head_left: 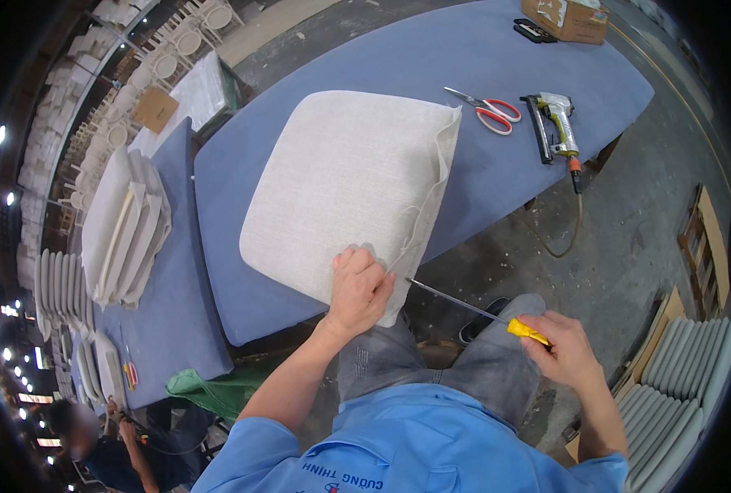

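Observation:
A light grey fabric-covered cushion (341, 172) lies on the blue-covered table, with a loose, frayed fabric edge along its right side. My left hand (359, 289) grips the cushion's near right corner, fingers curled over the fabric edge. In my right hand (564, 347) is a screwdriver (464, 305) with a yellow handle, held low over my right knee. Its long thin shaft points left, and the tip is at the cushion's edge close to my left hand. Whether the tip touches the fabric I cannot tell.
On the blue table (300, 316) lie red-handled scissors (497, 115) and a staple gun (556, 123) with a hose hanging off the edge. A cardboard box (569, 18) stands farther back. Cushions are stacked left (123, 234) and right (669, 394). Another person (107, 444) works at lower left.

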A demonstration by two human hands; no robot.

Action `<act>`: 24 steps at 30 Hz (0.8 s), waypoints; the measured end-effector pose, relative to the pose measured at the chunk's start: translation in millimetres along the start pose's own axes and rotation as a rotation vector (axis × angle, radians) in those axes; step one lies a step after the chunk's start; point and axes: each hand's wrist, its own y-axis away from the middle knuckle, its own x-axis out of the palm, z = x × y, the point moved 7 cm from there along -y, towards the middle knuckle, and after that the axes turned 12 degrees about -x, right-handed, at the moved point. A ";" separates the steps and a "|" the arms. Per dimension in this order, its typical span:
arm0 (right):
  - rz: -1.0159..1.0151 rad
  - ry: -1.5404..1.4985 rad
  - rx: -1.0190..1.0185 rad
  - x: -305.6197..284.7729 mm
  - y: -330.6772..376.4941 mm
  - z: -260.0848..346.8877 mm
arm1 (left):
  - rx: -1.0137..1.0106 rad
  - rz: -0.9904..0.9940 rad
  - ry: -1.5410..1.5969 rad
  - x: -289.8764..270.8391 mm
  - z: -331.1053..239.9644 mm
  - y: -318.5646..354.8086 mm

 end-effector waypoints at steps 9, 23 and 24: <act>0.151 0.158 -0.033 -33.6 -35.5 26.0 | 0.004 -0.016 0.011 2.4 1.3 1.5; 0.357 0.600 -0.193 -47.3 -68.8 92.4 | -0.014 -0.011 0.025 2.2 3.2 2.8; 0.360 0.619 -0.201 -47.0 -69.7 95.8 | -0.010 -0.011 0.036 2.5 2.8 2.6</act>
